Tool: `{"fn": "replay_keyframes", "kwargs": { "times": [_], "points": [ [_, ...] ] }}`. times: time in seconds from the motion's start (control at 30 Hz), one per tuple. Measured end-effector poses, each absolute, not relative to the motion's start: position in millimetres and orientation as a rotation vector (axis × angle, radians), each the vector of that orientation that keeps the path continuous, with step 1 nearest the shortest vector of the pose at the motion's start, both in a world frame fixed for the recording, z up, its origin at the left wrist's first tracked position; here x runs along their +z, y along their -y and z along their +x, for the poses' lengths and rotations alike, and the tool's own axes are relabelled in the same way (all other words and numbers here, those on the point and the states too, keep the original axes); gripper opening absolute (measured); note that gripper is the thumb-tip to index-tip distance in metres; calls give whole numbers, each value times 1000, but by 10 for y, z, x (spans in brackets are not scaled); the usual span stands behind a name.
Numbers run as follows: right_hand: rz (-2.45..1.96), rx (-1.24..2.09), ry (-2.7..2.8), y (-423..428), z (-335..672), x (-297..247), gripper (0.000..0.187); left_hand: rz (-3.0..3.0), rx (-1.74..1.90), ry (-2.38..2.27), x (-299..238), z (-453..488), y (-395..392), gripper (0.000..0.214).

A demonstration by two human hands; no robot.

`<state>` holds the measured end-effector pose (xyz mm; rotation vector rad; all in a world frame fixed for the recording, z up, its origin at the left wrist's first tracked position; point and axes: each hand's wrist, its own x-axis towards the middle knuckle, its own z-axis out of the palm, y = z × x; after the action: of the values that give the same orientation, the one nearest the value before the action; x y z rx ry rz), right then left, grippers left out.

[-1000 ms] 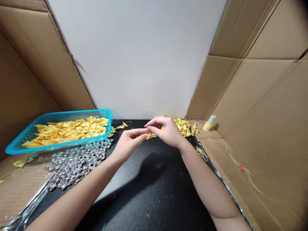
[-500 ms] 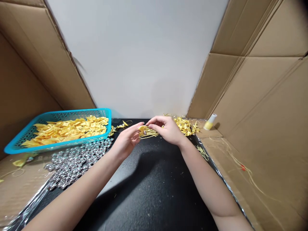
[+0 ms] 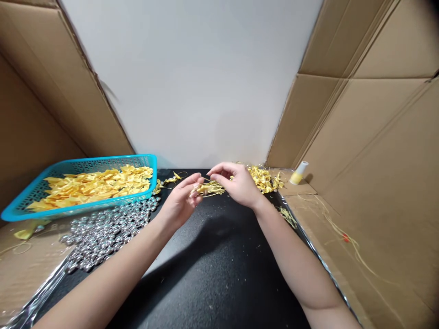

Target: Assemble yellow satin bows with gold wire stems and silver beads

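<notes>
Over the middle of the black mat [image 3: 212, 274], my left hand [image 3: 180, 201] pinches a small yellow bow with gold strands [image 3: 206, 188] between thumb and fingers. My right hand [image 3: 240, 185] is beside it, its fingers curled over the other end of the same strands. The two hands almost touch. A turquoise basket [image 3: 20, 211] full of yellow ribbon bows [image 3: 92, 185] stands at the left. In front of the basket lies a heap of silver beads [image 3: 103, 230].
A pile of finished yellow-gold pieces [image 3: 264, 179] lies behind my right hand. A small yellow bottle with a white cap [image 3: 298, 173] stands at the right on cardboard. Cardboard walls [image 3: 377, 137] close in both sides; a white wall is behind. Loose gold threads [image 3: 343, 237] trail at the right.
Both hands have stayed together near the mat's far end. The gold strands now stick out between the fingers, and my left hand has turned the bow slightly.
</notes>
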<state>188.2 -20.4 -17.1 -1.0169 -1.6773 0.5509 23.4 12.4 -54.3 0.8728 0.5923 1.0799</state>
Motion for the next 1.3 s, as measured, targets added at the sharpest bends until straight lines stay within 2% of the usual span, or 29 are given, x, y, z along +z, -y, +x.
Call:
{"fn": "replay_keyframes", "kwargs": {
  "times": [0.1, 0.27, 0.63, 0.8, 0.93, 1.03, 1.17, 1.3],
  "points": [
    [-957, 475, 1774, 256, 1847, -139, 9, 965, 1187, -689, -541, 250, -107, 30],
    [-1017, 381, 1760, 246, 1867, -141, 10, 1403, 1115, -825, -519, 222, -64, 24],
    [-1072, 640, 1689, 303, 1811, -124, 7, 1668, 1053, -832, -491, 177, -54, 19],
    [-1031, 684, 1544, 282, 1829, -99, 6, 1640, 952, -775, -478, 158, -71, 20],
    [-1031, 592, 1437, 248, 1930, -91, 12, 1539, 851, -698, -489, 145, -112, 31],
    [-1075, 495, 1443, 248, 1997, -84, 12, 1269, 914, -640, -506, 154, -135, 36],
    [-1110, 427, 1589, 285, 1987, -69, 9, 923, 1086, -630, -502, 189, -139, 32],
    [-1069, 357, 1762, 328, 1926, -51, 9, 868, 1142, -714, -481, 228, -115, 36]
  ]
}}
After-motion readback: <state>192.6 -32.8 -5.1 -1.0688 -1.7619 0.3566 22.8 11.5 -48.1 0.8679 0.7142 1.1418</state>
